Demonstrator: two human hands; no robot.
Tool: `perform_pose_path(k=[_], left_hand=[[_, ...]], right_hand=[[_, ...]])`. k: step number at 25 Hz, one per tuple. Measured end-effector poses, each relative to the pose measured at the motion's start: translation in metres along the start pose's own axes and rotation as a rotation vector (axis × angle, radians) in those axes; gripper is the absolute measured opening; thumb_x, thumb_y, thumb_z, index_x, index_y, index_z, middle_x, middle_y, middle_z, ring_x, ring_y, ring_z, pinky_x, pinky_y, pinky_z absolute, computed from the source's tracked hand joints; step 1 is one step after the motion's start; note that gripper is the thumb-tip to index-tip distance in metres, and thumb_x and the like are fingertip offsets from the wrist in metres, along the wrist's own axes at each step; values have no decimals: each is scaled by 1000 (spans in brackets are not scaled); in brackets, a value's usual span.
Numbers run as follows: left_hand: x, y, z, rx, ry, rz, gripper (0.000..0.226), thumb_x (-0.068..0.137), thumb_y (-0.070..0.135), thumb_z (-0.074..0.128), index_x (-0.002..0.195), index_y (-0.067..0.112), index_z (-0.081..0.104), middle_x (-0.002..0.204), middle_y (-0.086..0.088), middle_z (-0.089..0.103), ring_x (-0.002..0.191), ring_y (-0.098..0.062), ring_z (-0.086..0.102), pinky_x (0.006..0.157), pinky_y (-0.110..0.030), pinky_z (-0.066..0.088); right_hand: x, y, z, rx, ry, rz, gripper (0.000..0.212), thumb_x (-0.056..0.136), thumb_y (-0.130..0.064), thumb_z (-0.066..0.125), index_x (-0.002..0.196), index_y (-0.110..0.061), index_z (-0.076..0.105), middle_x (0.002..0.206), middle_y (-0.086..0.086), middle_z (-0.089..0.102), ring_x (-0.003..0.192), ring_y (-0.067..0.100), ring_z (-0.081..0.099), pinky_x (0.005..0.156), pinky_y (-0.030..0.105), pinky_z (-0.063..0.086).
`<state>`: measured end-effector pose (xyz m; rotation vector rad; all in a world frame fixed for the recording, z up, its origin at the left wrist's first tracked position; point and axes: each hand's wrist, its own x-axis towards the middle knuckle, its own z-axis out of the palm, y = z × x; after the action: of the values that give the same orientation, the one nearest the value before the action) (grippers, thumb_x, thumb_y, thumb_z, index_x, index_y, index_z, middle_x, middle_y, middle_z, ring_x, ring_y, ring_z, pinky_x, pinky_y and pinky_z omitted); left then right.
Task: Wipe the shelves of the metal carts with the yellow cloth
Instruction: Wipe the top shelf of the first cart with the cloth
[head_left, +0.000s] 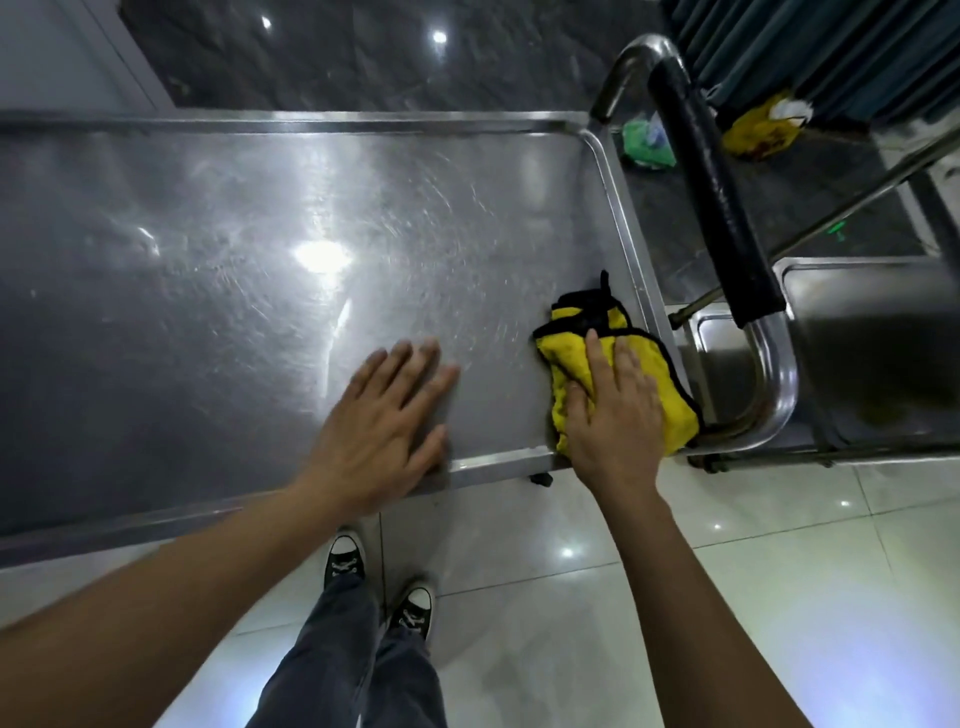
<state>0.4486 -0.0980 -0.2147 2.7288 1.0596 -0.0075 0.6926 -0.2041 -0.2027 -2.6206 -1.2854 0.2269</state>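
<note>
Right hand (613, 410) is pressing the yellow cloth (571, 353) flat-fingered into the top shelf's (260, 234) near-right corner while the left hand (382, 426) is resting fingers together, so I'm guessing plenty's left, second cart (857, 332) included.

Brushed metal shelf (260, 234), glossy and scuffed with fine swirls; fluffy yellow cloth (569, 358) (black-edged); matt black foam on handle (711, 192); polished floor tiles (779, 571).

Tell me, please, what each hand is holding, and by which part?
Nothing is gripped: the right hand presses flat on the crumpled yellow cloth's middle; the left hand rests open on the metal shelf.
</note>
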Motion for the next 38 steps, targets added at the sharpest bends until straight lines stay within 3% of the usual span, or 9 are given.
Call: perform_pose_path(k=[3, 8, 12, 18, 20, 24, 26, 34, 38], left_hand=[[-15, 11, 14, 18, -9, 73, 67, 105, 53, 19, 162, 25, 0, 171, -6, -6, 157, -25, -9, 127, -50, 8], [-13, 9, 17, -17, 0, 65, 69, 104, 53, 29, 163, 26, 4, 171, -5, -2, 157, -26, -6, 127, -51, 11], [-10, 10, 23, -35, 24, 54, 70, 103, 53, 33, 163, 26, 8, 171, -5, 2, 158, -27, -2, 127, -51, 13], [-8, 5, 22, -60, -10, 45, 61, 103, 47, 28, 157, 19, 34, 167, -5, 24, 158, -25, 1, 126, -50, 12], [-9, 3, 20, -72, -1, 38, 61, 103, 47, 29, 158, 21, 30, 169, -4, 18, 158, -24, 1, 126, -50, 14], [-8, 5, 19, -87, 43, 31, 69, 101, 45, 42, 162, 28, 14, 171, -2, 6, 158, -25, 1, 127, -49, 12], [-8, 7, 18, -75, 26, 24, 68, 102, 45, 39, 162, 29, 11, 171, -2, 5, 158, -24, -1, 128, -48, 11], [-9, 9, 12, -49, -10, 19, 63, 104, 46, 31, 162, 26, 18, 170, -4, 10, 158, -24, 4, 128, -44, 5], [-18, 18, 4, -15, 50, -175, 66, 99, 42, 35, 157, 11, 30, 165, -16, 25, 153, -33, 21, 127, -47, 12]], right_hand=[[27, -2, 4, 3, 31, 7, 61, 103, -37, 43, 160, -33, 21, 167, 7, 21, 155, 24, 16, 127, 44, 10], [148, -36, 6, -53, 40, -33, 60, 104, -38, 39, 160, -23, 23, 166, 13, 20, 155, 27, 17, 126, 45, 8], [203, -114, 34, -11, -21, -19, 63, 103, -42, 37, 161, -26, 19, 168, 11, 14, 156, 25, 11, 127, 44, 4], [166, -273, 76, -3, -208, -600, 61, 101, -44, 37, 159, -35, 23, 168, 6, 17, 156, 22, 12, 127, 43, 5], [180, -261, 75, -6, -220, -603, 61, 101, -46, 36, 159, -35, 22, 168, 6, 19, 155, 22, 15, 126, 43, 8], [232, -144, 39, -31, -74, -145, 63, 103, -46, 36, 160, -28, 20, 167, 10, 20, 153, 29, 21, 125, 46, 13], [232, -85, 14, -27, -32, -22, 62, 102, -44, 37, 160, -26, 24, 165, 12, 23, 151, 32, 23, 124, 49, 14], [9, -70, 31, -39, -50, -156, 64, 103, -46, 39, 161, -33, 14, 168, 7, 16, 156, 23, 13, 127, 45, 5], [-17, -70, 28, -62, -61, -150, 64, 103, -43, 39, 161, -33, 13, 168, 7, 15, 156, 22, 12, 127, 45, 7]])
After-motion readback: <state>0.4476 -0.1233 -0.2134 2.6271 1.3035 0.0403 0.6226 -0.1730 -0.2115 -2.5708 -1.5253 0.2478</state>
